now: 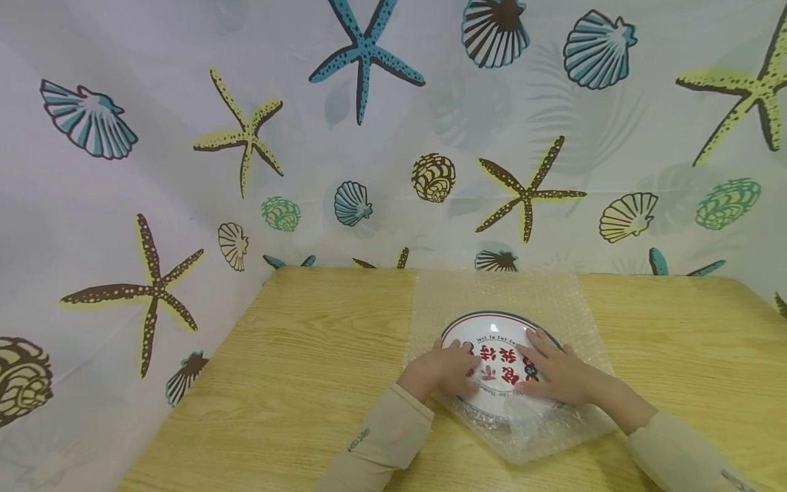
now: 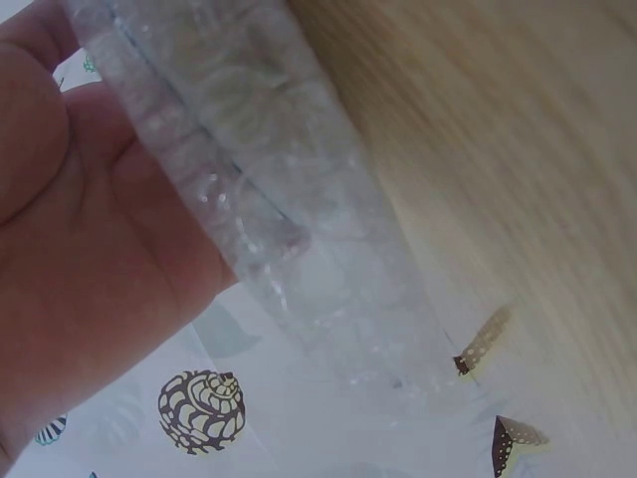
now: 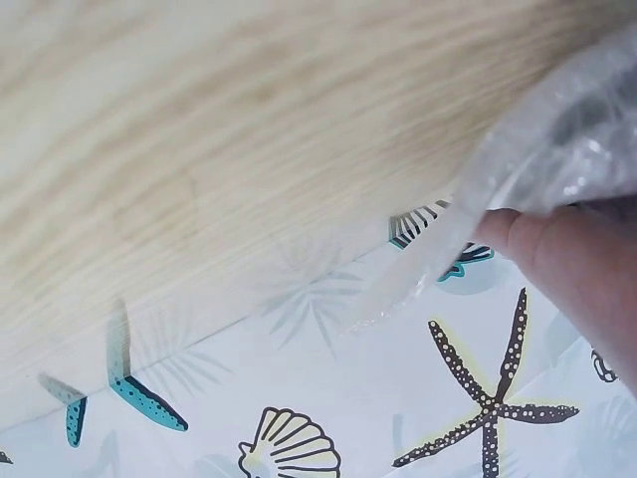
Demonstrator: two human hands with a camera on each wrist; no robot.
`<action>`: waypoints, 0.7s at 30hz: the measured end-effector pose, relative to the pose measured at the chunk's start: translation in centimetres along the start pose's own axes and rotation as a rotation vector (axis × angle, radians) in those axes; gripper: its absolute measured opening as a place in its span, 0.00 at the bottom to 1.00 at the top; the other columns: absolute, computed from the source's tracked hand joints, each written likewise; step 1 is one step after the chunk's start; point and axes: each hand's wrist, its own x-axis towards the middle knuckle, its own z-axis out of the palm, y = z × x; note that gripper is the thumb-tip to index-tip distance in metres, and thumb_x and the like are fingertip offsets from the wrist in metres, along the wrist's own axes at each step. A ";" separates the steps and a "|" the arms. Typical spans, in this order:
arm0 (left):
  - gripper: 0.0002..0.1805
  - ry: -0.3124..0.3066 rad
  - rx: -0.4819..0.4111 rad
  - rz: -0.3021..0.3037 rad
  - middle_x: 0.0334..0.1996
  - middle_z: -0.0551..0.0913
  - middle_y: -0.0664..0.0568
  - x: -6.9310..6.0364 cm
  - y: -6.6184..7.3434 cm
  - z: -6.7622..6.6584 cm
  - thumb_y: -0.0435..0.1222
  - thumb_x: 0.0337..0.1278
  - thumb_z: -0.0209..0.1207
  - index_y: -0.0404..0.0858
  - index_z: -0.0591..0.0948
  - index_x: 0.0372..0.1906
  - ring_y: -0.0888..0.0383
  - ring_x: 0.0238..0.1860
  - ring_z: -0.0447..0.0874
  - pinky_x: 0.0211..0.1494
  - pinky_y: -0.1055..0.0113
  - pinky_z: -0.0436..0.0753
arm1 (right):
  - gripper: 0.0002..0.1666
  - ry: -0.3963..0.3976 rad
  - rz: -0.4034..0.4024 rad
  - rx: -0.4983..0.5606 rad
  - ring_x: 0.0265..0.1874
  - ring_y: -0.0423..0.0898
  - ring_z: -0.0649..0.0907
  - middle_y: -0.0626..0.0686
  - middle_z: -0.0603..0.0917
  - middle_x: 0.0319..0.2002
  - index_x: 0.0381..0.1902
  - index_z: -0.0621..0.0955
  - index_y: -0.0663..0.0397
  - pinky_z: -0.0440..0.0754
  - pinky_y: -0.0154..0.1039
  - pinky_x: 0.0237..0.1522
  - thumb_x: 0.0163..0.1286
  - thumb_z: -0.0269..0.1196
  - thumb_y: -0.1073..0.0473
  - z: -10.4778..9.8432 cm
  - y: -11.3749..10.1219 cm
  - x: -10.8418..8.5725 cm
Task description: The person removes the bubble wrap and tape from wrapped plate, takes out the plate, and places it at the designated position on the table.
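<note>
A white plate (image 1: pixel 492 328) with red characters and a green-and-red rim lies face up on a sheet of bubble wrap (image 1: pixel 492 287). The wrap's near part is folded over the plate's front edge. My left hand (image 1: pixel 447 369) rests over the plate's left side, fingers pointing inward. On the right side, my right hand (image 1: pixel 562 374) lies with its fingers spread and fairly straight across the plate. Close up in the left wrist view, bubble wrap (image 2: pixel 299 179) runs beside the palm. The right wrist view shows wrap (image 3: pixel 587 139) touching the fingers, partly cut off by the frame.
The wooden table (image 1: pixel 295 355) extends to both sides of the wrap. Behind it and at the left hangs a white curtain (image 1: pixel 381 150) printed with starfish and shells.
</note>
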 end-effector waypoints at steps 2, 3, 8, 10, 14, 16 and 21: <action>0.27 0.004 0.009 0.005 0.66 0.58 0.53 0.0 0.0 -0.1 0.47 0.55 0.53 0.50 0.67 0.62 0.56 0.67 0.48 0.66 0.57 0.46 | 0.44 0.002 -0.005 0.003 0.62 0.67 0.49 0.73 0.51 0.63 0.60 0.64 0.69 0.49 0.70 0.52 0.60 0.54 0.38 0.0 0.0 0.0; 0.27 0.006 0.013 0.007 0.66 0.58 0.53 0.0 0.0 -0.1 0.47 0.55 0.53 0.50 0.67 0.62 0.56 0.67 0.48 0.66 0.57 0.46 | 0.44 0.004 -0.007 0.005 0.62 0.68 0.49 0.73 0.51 0.63 0.60 0.64 0.69 0.49 0.70 0.52 0.60 0.54 0.38 0.0 0.0 0.0; 0.26 0.017 0.029 0.017 0.65 0.59 0.53 0.0 0.1 -0.2 0.47 0.55 0.53 0.49 0.69 0.61 0.55 0.66 0.49 0.66 0.57 0.48 | 0.44 0.007 -0.010 0.013 0.62 0.68 0.49 0.73 0.51 0.63 0.60 0.64 0.69 0.48 0.69 0.53 0.60 0.55 0.38 -0.1 0.0 -0.1; 0.26 0.021 0.032 0.020 0.65 0.59 0.53 0.0 0.1 -0.3 0.47 0.55 0.54 0.49 0.69 0.61 0.55 0.66 0.49 0.66 0.56 0.48 | 0.44 0.006 -0.008 0.013 0.62 0.68 0.49 0.73 0.51 0.63 0.60 0.64 0.69 0.48 0.69 0.53 0.60 0.55 0.38 -0.2 0.0 -0.1; 0.25 0.028 0.047 0.024 0.63 0.62 0.54 0.1 0.1 -0.4 0.47 0.54 0.54 0.50 0.70 0.59 0.55 0.66 0.51 0.65 0.55 0.49 | 0.44 0.003 -0.011 0.008 0.62 0.68 0.49 0.74 0.51 0.63 0.60 0.64 0.69 0.48 0.69 0.53 0.60 0.54 0.38 -0.2 0.1 0.0; 0.25 0.031 0.047 0.024 0.63 0.63 0.54 0.2 0.2 -0.3 0.47 0.54 0.55 0.50 0.71 0.59 0.55 0.65 0.52 0.65 0.55 0.49 | 0.44 0.000 -0.009 0.004 0.62 0.68 0.49 0.73 0.51 0.63 0.60 0.64 0.69 0.48 0.69 0.53 0.60 0.54 0.38 -0.1 0.2 0.0; 0.18 0.055 0.050 0.033 0.50 0.73 0.57 0.5 0.2 -0.2 0.45 0.52 0.57 0.48 0.76 0.50 0.58 0.55 0.65 0.63 0.53 0.53 | 0.44 -0.004 -0.020 -0.010 0.62 0.68 0.49 0.74 0.51 0.63 0.60 0.64 0.69 0.49 0.68 0.53 0.61 0.54 0.38 0.1 0.3 0.0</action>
